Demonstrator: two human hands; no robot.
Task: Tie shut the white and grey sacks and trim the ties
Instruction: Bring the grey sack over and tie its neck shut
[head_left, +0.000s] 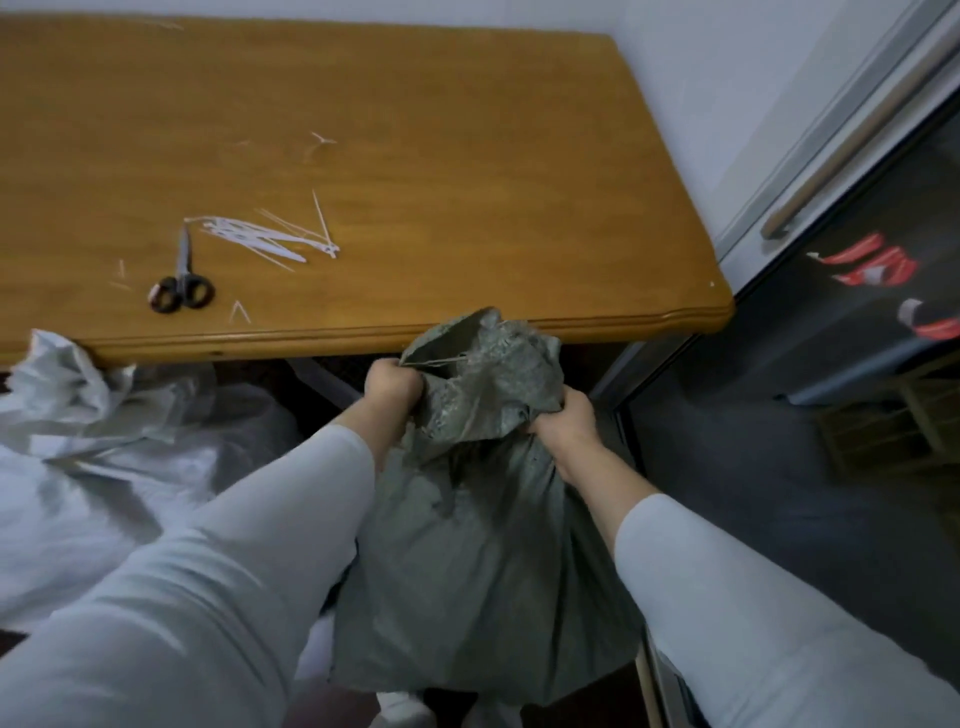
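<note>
A full grey woven sack (478, 561) stands in front of me, below the table's front edge. My left hand (390, 387) grips the left side of its bunched neck. My right hand (563, 423) grips the neck's right side, lower down. The sack's crumpled mouth (493, 358) rises above both fists. A white sack (104, 467) lies slumped to the left, its mouth loose against the table edge. On the wooden table (467, 182) lies a bundle of white zip ties (270, 236). Black-handled scissors (182, 283) lie just left of the bundle.
Short cut pieces of tie (239, 312) are scattered over the table. A dark glass-fronted cabinet with a long handle (852, 156) stands at the right, beside the table's corner. White wall runs behind the table.
</note>
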